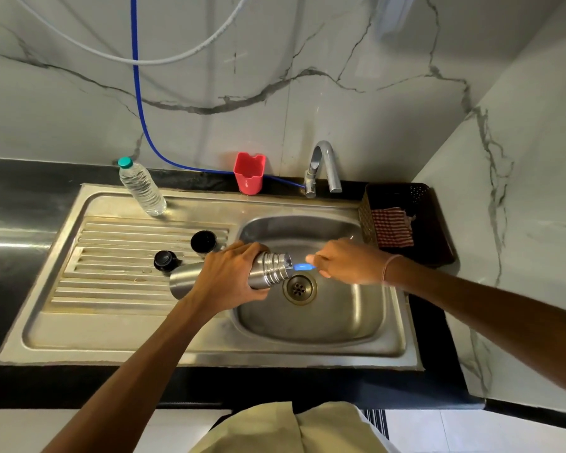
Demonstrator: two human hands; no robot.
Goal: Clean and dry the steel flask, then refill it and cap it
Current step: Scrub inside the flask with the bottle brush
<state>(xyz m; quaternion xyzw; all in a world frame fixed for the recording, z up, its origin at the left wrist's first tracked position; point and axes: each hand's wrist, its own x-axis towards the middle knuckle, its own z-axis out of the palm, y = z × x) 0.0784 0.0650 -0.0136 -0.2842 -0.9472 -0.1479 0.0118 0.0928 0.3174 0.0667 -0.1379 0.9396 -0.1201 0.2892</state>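
Observation:
The steel flask (268,269) lies on its side over the sink basin (350,322), mouth pointing right above the drain. My left hand (229,276) grips its middle. My right hand (347,261) holds a blue-handled brush (303,266) whose head is inside the flask's mouth. The flask's black cup lid (204,241) and black stopper (165,259) rest on the ribbed drainboard (111,276). A clear plastic water bottle (142,188) with a teal cap stands at the drainboard's back.
A curved tap (322,168) rises behind the basin, no water seen running. A red plastic holder (249,173) stands left of it. A dark basket (409,220) with a striped cloth (391,227) sits right of the sink. A blue hose (138,93) hangs down the marble wall.

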